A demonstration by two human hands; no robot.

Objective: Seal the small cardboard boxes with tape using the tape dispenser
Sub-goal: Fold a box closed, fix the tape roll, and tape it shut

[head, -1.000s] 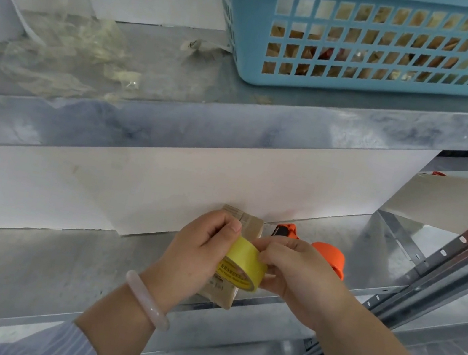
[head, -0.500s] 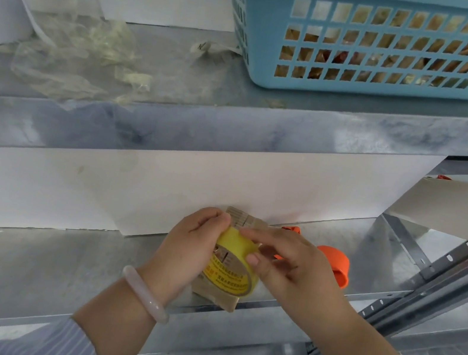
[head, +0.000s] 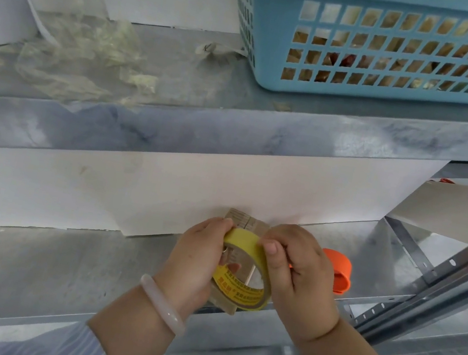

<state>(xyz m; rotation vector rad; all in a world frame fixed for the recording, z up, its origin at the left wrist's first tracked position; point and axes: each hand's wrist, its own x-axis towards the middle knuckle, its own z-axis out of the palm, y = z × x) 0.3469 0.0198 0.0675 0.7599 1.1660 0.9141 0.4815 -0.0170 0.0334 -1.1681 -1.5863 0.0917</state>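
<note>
A yellow roll of tape is held upright over the lower metal shelf. My left hand grips its left side, thumb on the top of the roll. My right hand pinches the roll's upper right edge with thumb and curled fingers. Behind the roll stands a small brown cardboard box, mostly hidden by the tape and both hands. An orange tape dispenser lies on the shelf just right of my right hand, partly covered by it.
A blue plastic basket holding brown packets sits on the upper shelf at the right. Crumpled clear film lies on that shelf at the left. A slanted metal upright runs along the right side.
Both hands have turned the tape roll so its open centre faces me more. My right thumb has moved up onto the roll's top edge.
</note>
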